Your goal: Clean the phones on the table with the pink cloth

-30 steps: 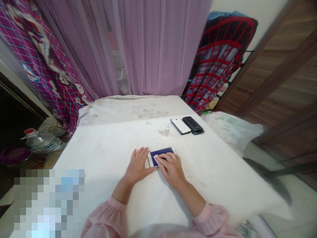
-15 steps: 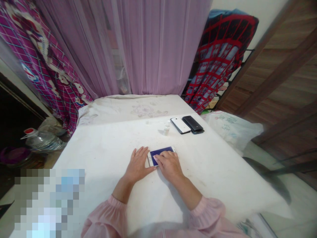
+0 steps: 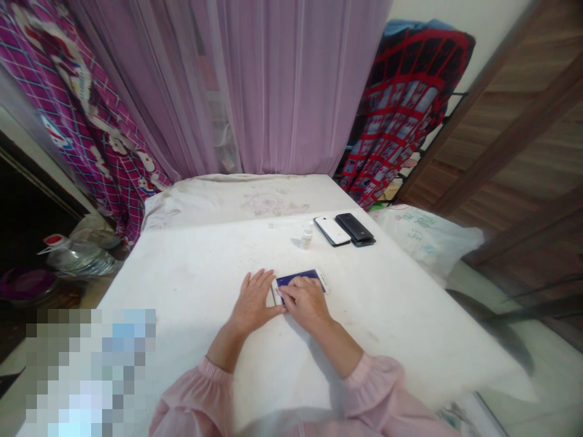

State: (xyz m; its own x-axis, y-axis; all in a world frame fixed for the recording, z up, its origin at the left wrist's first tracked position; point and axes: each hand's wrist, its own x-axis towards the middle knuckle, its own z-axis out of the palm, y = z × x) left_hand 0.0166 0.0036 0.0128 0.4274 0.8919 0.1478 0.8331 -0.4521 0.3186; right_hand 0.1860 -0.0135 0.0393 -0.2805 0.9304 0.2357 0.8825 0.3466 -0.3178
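A white smartphone [image 3: 324,281] with a dark blue screen lies flat and sideways on the white-covered table. My left hand [image 3: 255,301] rests at its left end, fingers stretched out and the thumb along the near edge. Over the screen lies my right hand [image 3: 306,302], its fingers bent and pressed together near the phone's left end. Whatever is between those fingertips is too small to make out. The right hand hides part of the screen and the near edge. Beyond the phone stands a small clear bottle [image 3: 306,237] with a whitish label.
A white phone [image 3: 332,230] lies on a darker one at the back right, beside stacked black phones [image 3: 355,227]. A plastic bag [image 3: 423,237] sits off the table's right side. At the left are a large water bottle [image 3: 82,258] and a pixelated patch.
My right hand has slid left across the screen toward the phone's left end, uncovering more of the right end. My left hand and the phone have stayed in place.
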